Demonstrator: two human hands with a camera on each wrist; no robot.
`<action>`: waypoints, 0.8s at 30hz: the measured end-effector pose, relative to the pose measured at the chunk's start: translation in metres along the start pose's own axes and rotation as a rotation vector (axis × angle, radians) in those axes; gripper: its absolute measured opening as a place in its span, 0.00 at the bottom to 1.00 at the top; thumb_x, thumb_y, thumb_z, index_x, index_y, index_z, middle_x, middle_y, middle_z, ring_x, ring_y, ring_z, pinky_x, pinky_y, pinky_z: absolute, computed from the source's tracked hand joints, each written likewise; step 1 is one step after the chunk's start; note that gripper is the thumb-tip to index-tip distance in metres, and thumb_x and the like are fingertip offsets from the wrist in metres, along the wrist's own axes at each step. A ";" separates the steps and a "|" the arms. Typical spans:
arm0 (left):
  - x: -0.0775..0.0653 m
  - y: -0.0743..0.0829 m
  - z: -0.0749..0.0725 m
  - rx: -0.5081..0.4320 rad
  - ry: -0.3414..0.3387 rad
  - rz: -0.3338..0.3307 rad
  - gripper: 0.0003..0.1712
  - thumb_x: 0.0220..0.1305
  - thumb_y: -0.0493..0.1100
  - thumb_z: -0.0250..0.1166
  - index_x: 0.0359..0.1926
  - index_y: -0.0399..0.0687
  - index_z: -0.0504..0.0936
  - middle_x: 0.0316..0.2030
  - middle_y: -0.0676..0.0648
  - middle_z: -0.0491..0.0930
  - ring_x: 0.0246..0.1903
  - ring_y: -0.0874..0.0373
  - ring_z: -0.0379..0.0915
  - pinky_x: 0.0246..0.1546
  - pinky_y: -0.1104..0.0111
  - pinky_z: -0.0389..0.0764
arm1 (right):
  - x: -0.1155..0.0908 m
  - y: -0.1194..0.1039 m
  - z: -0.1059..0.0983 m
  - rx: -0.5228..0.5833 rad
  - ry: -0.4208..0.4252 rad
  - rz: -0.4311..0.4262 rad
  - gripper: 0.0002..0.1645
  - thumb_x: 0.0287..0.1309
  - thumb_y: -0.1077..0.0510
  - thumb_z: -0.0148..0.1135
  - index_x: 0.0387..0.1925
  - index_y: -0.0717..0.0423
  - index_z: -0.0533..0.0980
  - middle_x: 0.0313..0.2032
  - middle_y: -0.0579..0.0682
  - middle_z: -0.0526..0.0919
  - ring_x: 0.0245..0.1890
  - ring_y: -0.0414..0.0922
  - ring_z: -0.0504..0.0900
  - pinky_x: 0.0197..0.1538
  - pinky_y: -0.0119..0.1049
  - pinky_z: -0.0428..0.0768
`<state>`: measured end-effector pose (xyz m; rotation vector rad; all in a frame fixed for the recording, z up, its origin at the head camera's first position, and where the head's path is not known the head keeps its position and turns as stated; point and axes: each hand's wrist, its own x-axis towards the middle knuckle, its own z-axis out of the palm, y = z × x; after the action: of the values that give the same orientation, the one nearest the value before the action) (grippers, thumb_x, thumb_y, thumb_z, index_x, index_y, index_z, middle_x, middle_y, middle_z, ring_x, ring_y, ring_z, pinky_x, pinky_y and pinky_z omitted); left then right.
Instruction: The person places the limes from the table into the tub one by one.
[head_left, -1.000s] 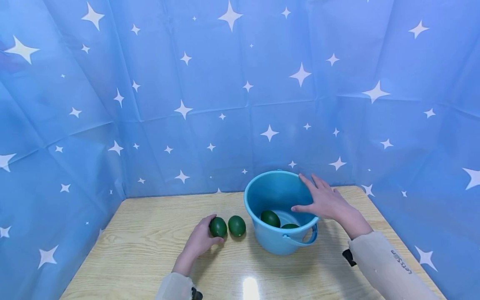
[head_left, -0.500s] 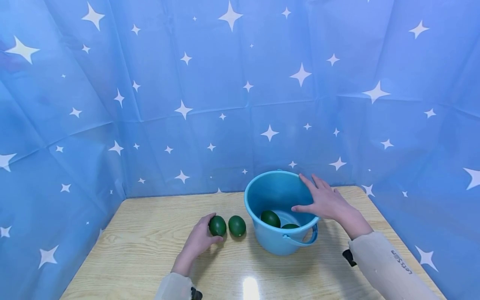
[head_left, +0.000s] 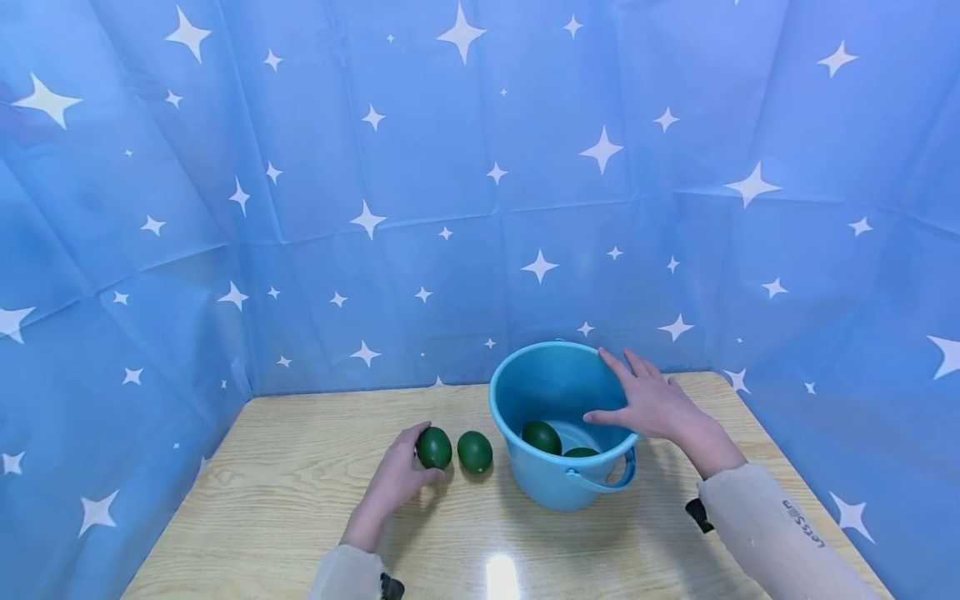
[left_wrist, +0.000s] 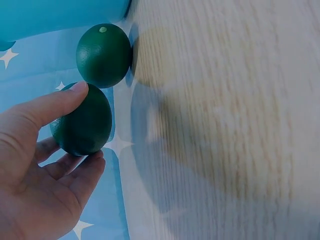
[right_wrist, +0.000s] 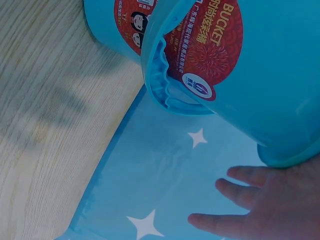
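In the head view my left hand (head_left: pixel 397 471) holds a dark green, egg-shaped fruit (head_left: pixel 433 448) between thumb and fingers. In the left wrist view the thumb lies on one side of this smooth fruit (left_wrist: pixel 85 122), with fingertips on the other. A second green fruit (head_left: pixel 475 452) rests on the table just to its right; a pale spot marks its end. My right hand (head_left: pixel 651 400) spreads its straight fingers at the right rim of a light blue bucket (head_left: pixel 551 483), its thumb over the opening. Inside lie two more green fruits, one (head_left: pixel 541 437) mostly visible, the other (head_left: pixel 581 452) partly hidden by the rim.
The bucket's handle (head_left: pixel 611 483) hangs down on its near right side. A red label (right_wrist: pixel 205 50) reading BUCKET shows in the right wrist view. Under everything is a wood-grain table (head_left: pixel 300 483), with a blue star-patterned cloth (head_left: pixel 420 167) hanging behind and at both sides.
The left hand and its green fruit have shifted slightly up and left in the head view, widening the gap to the second fruit. The right hand and the bucket have stayed put.
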<state>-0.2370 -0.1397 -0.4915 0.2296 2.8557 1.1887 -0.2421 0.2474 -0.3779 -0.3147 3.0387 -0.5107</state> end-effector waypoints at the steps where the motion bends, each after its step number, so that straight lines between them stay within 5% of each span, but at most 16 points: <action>1: 0.000 0.000 0.000 -0.002 0.000 0.002 0.47 0.55 0.40 0.76 0.72 0.42 0.64 0.68 0.34 0.67 0.65 0.35 0.68 0.60 0.43 0.77 | 0.000 0.000 0.000 0.002 -0.001 0.002 0.68 0.50 0.24 0.64 0.79 0.52 0.46 0.76 0.72 0.45 0.72 0.76 0.49 0.65 0.82 0.53; 24: 0.002 0.008 -0.006 -0.049 0.010 0.031 0.46 0.54 0.36 0.76 0.72 0.42 0.64 0.67 0.34 0.67 0.62 0.36 0.71 0.56 0.49 0.83 | 0.002 0.001 0.000 0.009 -0.003 0.000 0.68 0.50 0.24 0.64 0.79 0.53 0.46 0.76 0.72 0.45 0.72 0.76 0.48 0.65 0.82 0.51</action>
<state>-0.2390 -0.1379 -0.4814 0.2673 2.8372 1.2677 -0.2437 0.2477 -0.3780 -0.3154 3.0323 -0.5232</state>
